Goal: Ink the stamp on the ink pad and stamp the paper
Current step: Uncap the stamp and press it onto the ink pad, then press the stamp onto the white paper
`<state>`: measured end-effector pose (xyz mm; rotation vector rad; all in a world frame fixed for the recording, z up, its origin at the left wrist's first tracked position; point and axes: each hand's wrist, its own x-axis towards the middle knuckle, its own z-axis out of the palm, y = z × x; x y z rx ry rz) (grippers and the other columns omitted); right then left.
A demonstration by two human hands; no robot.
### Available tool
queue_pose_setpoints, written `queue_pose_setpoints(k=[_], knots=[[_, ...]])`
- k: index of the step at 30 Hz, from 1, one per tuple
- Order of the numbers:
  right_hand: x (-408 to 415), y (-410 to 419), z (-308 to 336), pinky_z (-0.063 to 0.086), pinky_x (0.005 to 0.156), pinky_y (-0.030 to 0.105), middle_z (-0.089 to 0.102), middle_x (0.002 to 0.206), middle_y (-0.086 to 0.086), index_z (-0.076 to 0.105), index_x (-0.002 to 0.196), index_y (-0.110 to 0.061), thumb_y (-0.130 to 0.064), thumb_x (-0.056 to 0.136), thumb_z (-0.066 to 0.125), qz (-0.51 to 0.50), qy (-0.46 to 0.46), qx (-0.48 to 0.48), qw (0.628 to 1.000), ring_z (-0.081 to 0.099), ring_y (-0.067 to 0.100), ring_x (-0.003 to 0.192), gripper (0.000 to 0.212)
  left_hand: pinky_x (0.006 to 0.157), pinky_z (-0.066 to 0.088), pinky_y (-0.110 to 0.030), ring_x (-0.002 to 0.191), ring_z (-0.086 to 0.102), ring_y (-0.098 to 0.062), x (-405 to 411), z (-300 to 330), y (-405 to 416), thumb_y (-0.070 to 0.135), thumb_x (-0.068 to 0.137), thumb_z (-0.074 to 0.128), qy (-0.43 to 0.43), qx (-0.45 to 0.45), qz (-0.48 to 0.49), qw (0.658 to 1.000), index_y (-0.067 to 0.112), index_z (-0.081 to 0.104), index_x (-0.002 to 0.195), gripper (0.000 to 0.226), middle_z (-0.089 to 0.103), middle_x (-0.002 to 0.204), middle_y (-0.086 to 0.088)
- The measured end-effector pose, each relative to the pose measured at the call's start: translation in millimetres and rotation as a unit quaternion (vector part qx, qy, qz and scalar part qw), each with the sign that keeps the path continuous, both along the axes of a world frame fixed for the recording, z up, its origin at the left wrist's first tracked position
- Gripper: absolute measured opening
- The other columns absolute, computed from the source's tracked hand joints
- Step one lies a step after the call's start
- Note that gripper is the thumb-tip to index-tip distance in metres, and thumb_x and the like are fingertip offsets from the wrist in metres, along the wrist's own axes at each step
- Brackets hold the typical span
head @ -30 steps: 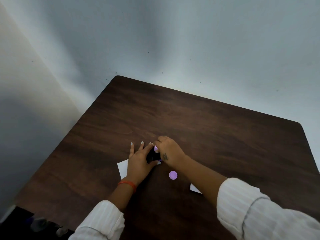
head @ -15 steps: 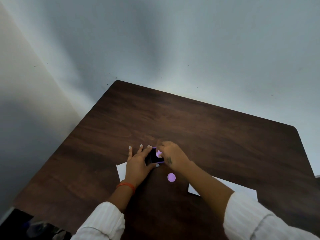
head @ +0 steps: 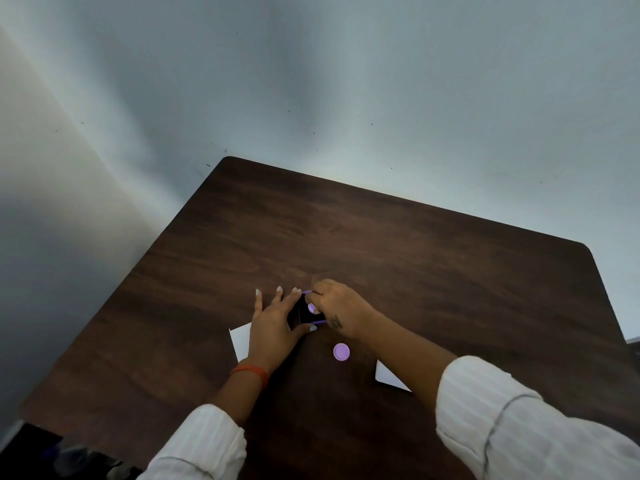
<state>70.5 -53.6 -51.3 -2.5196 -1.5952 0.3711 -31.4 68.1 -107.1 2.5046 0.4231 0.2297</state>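
- The ink pad (head: 306, 311) sits on the dark wooden surface (head: 381, 244), a small black square with a purple rim, and everything here gathers round it.
- Left hand (head: 273, 327) lies against the pad's left side, thumb hooked along its near edge and fingers (head: 280, 293) spread flat past its far-left corner, bracing it rather than closing round it.
- Right hand (head: 341, 310) comes in from the pad's right side, fingers curled shut on the stamp (head: 312, 308), a small purple piece showing just over the black face of the pad.
- Whether the stamp actually touches the ink I cannot tell; the knuckles cover the contact.
- A round purple cap (head: 341, 351) lies on the surface nearer the person than the pad, a little to the right, apart from both hands.
- One sheet of white paper (head: 240, 341) pokes out from under the left hand and wrist, to the near left of the pad.
- A second white sheet (head: 389, 379) shows to the near right of the pad, mostly hidden under the right forearm.
- An orange band (head: 251, 370) circles the left wrist, and both arms wear white ribbed sleeves (head: 512, 420) pushed back from the wrists.
- There is a small dark mark on the back of the right hand.
- Beyond the pad the surface runs bare to its rounded far corners, with a pale grey wall (head: 346, 98) rising behind it.
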Motion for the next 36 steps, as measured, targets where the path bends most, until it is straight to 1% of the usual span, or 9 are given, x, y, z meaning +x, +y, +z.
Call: queue_pose_setpoints(k=[8,15,19,21,25,27,30,32,36], knots=[[-18.0,5.5,-8.8,0.042,0.091,0.039,0.052,0.120,0.023,0.048,0.117,0.001,-0.004,0.083,0.056,-0.052,-0.047,0.007,0.997,0.045,0.034,0.112,0.036,0.114,-0.010,-0.040,0.138,0.029,-0.021,0.3,-0.1,-0.1,0.038,0.075,0.070,-0.002,0.003,-0.002,1.000,0.023,0.041,0.134,0.067,0.048,0.140,-0.004],[-18.9,11.5,-4.5,0.044,0.085,0.042,0.055,0.113,0.022,0.055,0.104,0.003,-0.004,0.078,0.062,-0.112,0.012,0.030,0.993,0.049,0.035,0.107,0.028,0.116,-0.006,-0.043,0.137,0.031,-0.026,0.4,0.5,0.2,0.034,0.074,0.072,0.000,-0.003,-0.004,1.000,0.020,0.045,0.131,0.065,0.051,0.138,-0.005],[-9.0,1.0,4.0,0.042,0.080,0.036,0.065,0.100,0.023,0.065,0.091,0.003,-0.002,0.080,0.056,-0.200,0.131,0.147,0.960,0.059,0.032,0.094,0.015,0.116,-0.002,-0.046,0.137,0.032,-0.026,-0.7,1.4,0.0,0.033,0.074,0.073,0.005,0.000,-0.004,1.000,0.019,0.046,0.131,0.064,0.051,0.139,-0.004],[-9.3,-8.8,10.1,0.050,0.075,0.028,0.069,0.095,0.020,0.069,0.089,0.000,0.000,0.077,0.063,-0.305,0.261,0.254,0.880,0.063,0.026,0.080,0.013,0.116,0.001,-0.048,0.137,0.032,-0.028,-0.4,1.9,-0.1,0.032,0.074,0.073,0.005,0.005,-0.006,1.000,0.016,0.045,0.131,0.066,0.050,0.139,-0.006],[-12.6,-52.3,22.0,0.058,0.067,0.017,0.066,0.099,0.016,0.066,0.099,-0.002,-0.001,0.083,0.061,-0.443,0.532,0.423,0.585,0.064,0.016,0.082,0.017,0.117,0.002,-0.048,0.140,0.025,-0.027,0.5,7.1,-2.2,0.035,0.072,0.075,0.021,-0.035,-0.008,0.999,0.014,0.038,0.135,0.076,0.040,0.146,-0.009],[-14.4,-87.5,25.8,0.058,0.064,0.017,0.067,0.098,0.011,0.064,0.101,-0.001,-0.001,0.086,0.056,-0.482,0.590,0.463,0.452,0.065,0.016,0.086,0.017,0.116,0.000,-0.047,0.140,0.024,-0.025,0.9,13.3,-6.0,0.040,0.071,0.074,0.014,-0.045,0.003,0.999,0.016,0.037,0.137,0.079,0.032,0.150,-0.008],[-27.2,-138.0,24.0,0.059,0.063,0.022,0.073,0.091,0.011,0.069,0.092,-0.003,-0.002,0.081,0.061,-0.503,0.635,0.510,0.290,0.071,0.016,0.083,0.014,0.115,0.000,-0.045,0.138,0.029,-0.025,2.8,27.0,-26.0,0.040,0.070,0.074,-0.045,-0.016,-0.011,0.999,0.020,0.040,0.135,0.076,0.035,0.149,-0.007],[-40.9,-161.1,20.2,0.060,0.062,0.024,0.076,0.088,0.012,0.072,0.086,-0.002,-0.003,0.070,0.068,-0.504,0.644,0.532,0.219,0.072,0.017,0.081,0.017,0.115,0.000,-0.042,0.137,0.031,-0.021,6.4,35.0,-51.1,0.040,0.071,0.074,-0.067,0.007,-0.080,0.995,0.023,0.042,0.133,0.072,0.043,0.144,-0.003],[-62.8,-184.9,9.7,0.060,0.058,0.026,0.076,0.083,0.014,0.069,0.087,0.000,-0.004,0.063,0.067,-0.521,0.639,0.545,0.153,0.073,0.018,0.075,0.024,0.115,-0.010,-0.039,0.142,0.011,-0.012,15.4,35.5,-98.0,0.040,0.077,0.067,-0.015,0.062,-0.266,0.962,0.025,0.043,0.132,0.062,0.048,0.141,0.005]])
